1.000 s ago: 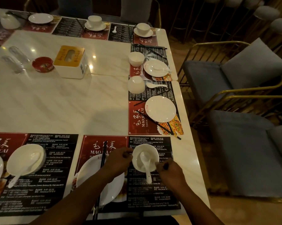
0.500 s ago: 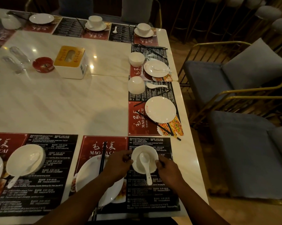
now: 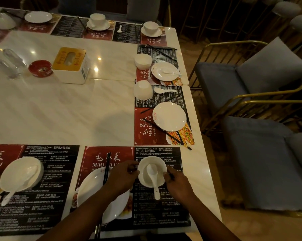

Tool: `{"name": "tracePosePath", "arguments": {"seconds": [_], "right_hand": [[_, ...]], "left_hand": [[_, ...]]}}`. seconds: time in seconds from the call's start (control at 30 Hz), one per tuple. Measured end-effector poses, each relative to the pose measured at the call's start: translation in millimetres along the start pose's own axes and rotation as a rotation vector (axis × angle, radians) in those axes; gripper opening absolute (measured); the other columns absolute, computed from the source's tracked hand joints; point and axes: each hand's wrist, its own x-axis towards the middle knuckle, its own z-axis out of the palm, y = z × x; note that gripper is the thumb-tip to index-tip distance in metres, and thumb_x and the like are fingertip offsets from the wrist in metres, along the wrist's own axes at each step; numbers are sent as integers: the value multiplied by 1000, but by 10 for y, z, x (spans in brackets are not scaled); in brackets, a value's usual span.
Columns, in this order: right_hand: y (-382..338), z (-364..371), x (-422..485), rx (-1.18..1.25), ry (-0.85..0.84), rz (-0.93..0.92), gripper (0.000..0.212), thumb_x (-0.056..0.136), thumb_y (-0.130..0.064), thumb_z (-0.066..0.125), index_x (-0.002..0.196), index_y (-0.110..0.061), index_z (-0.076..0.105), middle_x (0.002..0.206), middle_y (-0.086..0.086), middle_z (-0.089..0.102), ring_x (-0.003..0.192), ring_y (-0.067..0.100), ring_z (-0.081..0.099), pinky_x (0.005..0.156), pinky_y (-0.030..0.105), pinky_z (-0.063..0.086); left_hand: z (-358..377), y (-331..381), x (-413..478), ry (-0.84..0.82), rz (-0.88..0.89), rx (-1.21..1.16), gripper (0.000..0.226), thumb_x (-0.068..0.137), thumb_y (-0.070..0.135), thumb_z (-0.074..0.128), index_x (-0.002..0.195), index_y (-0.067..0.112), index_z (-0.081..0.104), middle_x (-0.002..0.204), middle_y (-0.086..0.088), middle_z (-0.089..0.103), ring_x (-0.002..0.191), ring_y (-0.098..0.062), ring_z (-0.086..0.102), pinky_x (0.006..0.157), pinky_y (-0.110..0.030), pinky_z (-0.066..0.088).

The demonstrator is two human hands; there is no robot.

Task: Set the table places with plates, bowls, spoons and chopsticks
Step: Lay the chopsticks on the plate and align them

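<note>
Two hands flank a white bowl (image 3: 143, 164) on the near placemat (image 3: 155, 212): the left hand (image 3: 122, 178) curls its fingers against the bowl's left wall, and the right hand (image 3: 178, 186) pinches its right rim. A white soup spoon (image 3: 152, 174) lies in the bowl, handle pointing near. Just left, black chopsticks (image 3: 107, 166) cross a white plate (image 3: 89, 188).

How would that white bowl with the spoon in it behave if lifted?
The white bowl looks like glazed ceramic: probably rigid and breakable. Its glossy surface may be slippery. The soup spoon rests loose with its handle over the rim, so tilting could spill it out.
</note>
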Motion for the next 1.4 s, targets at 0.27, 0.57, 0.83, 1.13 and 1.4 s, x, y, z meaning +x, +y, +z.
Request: {"name": "tracePosePath", "arguments": {"seconds": [0.27,0.57,0.83,1.13,1.4], "right_hand": [[196,-292,172,-78,-87,9,24,99,-31,52,120,-31,65,119,-4,68,104,14,63,84,24,46],[654,-1157,706,-175,-113,-49,19,96,-26,58,112,-28,69,105,-13,69,91,3,64,72,8,47],[1132,-2073,1509,-335,-271,-278,20,97,-28,55,112,-25,68,109,-7,69,99,12,63,88,28,52],[1259,-2983,2084,-397,-393,-414,12,90,-10,60,100,-12,67,96,5,69,90,22,66,81,43,56],[486,-3119,2672,-490,-376,-592,4,91,-24,60,89,-26,62,82,-11,64,78,3,61,76,26,54]], "left_hand": [[35,215,152,134,37,2,37,90,22,70,126,26,62,107,11,66,97,-3,62,85,-28,55],[366,733,559,270,86,186,28,92,26,66,120,30,64,108,11,69,97,-9,65,85,-26,51],[1302,1457,894,525,70,140,23,88,14,70,110,20,70,96,6,70,84,-7,63,72,-18,44],[2103,1807,914,550,-145,210,23,91,11,62,113,12,69,112,-7,70,97,-23,62,76,-25,36],[2040,1762,1064,701,-258,66,20,88,15,66,108,14,67,100,0,69,96,-22,64,74,-25,40]]}}
